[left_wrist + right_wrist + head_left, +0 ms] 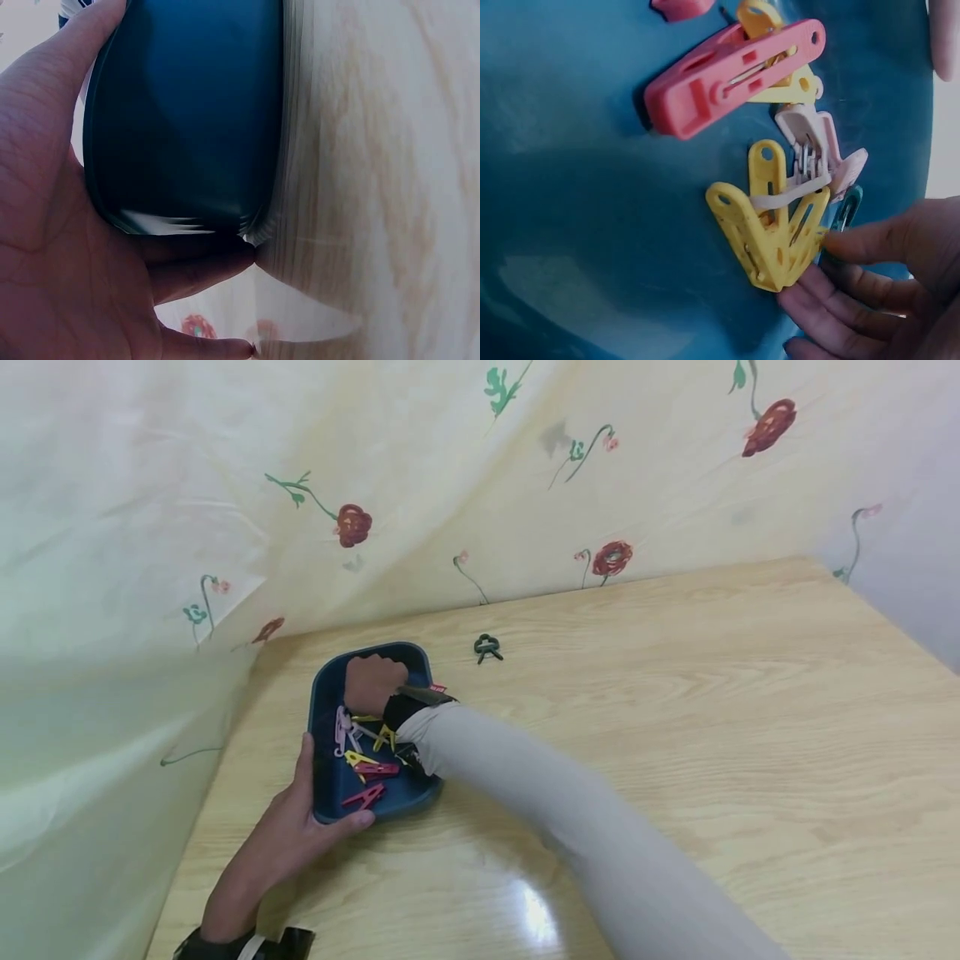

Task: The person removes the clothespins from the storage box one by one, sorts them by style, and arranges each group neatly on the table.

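Observation:
A dark blue plastic tray (416,797) holds several clothespins. My left hand (303,814) grips its near left corner, thumb along the front wall and fingers up the left side; in the left wrist view the palm (67,247) faces that wall. Reaching down inside the far part of the tray is my right hand (372,683). In the right wrist view its thumb and fingers (870,244) close around a green clothespin (847,208), beside yellow clothespins (739,229). A pale pink clothespin (810,146) and a red one (735,79) lie close by.
A dark green clip (487,647) sits on the wooden table (675,735), right of the tray's far end. Flower-patterned cloth (420,485) hangs behind the table and along its left side. My right sleeve (570,810) crosses over the tray's right edge.

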`<state>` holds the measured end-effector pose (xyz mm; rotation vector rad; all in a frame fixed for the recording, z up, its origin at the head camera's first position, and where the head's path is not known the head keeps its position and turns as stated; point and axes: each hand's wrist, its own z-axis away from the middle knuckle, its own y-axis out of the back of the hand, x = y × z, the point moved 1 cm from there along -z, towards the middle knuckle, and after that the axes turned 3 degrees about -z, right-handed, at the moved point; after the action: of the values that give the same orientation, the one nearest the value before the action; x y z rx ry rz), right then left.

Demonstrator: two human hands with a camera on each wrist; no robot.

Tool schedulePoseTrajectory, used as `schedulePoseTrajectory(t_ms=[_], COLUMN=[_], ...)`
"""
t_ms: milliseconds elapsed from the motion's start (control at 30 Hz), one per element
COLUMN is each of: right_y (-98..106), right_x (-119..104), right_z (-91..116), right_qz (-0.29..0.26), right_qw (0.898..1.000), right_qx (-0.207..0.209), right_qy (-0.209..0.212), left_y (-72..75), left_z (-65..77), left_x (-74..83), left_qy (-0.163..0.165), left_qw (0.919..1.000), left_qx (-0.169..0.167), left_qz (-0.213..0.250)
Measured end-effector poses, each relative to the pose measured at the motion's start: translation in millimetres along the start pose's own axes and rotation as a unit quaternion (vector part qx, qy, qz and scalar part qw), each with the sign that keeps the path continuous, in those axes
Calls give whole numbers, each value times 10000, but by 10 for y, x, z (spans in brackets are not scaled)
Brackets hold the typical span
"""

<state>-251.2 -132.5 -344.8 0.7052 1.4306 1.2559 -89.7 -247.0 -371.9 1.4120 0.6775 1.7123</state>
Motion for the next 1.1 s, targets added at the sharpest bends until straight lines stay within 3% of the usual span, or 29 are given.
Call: schedulePoseTrajectory(t_ms=[167, 533, 867, 967, 1100], right_y=[44, 298, 494, 502, 503], right_x=[-37, -50, 419, 592, 780], right_z=[61, 237, 402, 430, 464], right_qz=[204, 388, -490, -800, -1196], right_qw=[9970, 9875, 9798, 9716, 9521], right_qx=[550, 1055, 1651, 2008, 2613], right_qy=[506, 1103, 1012, 968, 1044], left_y=[-6, -14, -19, -9, -15], left_z=[16, 18, 31, 37, 31], left_x=[-18, -11, -31, -36, -25], left_qy=[-73, -66, 60, 20, -95], left_qw=[10000, 10000, 9998, 9999, 9999], left_qx=[56, 19, -156, -131, -42], left_qz=[22, 15, 86, 86, 92])
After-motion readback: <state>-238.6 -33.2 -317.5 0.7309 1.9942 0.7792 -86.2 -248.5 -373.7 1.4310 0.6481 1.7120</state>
